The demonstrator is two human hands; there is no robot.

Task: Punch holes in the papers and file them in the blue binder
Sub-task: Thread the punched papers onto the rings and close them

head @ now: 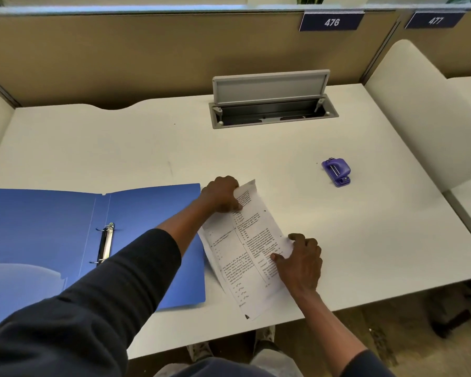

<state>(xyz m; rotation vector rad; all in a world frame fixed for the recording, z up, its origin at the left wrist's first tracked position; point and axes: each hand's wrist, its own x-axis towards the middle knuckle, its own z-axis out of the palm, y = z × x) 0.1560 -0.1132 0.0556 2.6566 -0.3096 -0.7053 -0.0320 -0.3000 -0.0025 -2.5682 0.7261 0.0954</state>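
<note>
Printed white papers [242, 248] lie tilted on the white desk [147, 148], just right of the open blue binder [52, 240]. My left hand [222, 195] grips the papers' far end, which curls upward. My right hand [301, 261] pinches their right edge with thumb on top. The binder lies flat with its metal rings [105, 244] in the middle. A small purple hole punch [337, 172] stands alone further right and back, away from both hands.
A grey cable hatch [272, 104] stands open at the back of the desk. Beige partition panels [147, 55] close the rear. A white side divider [419, 110] rises on the right. The desk's front edge runs just below the papers.
</note>
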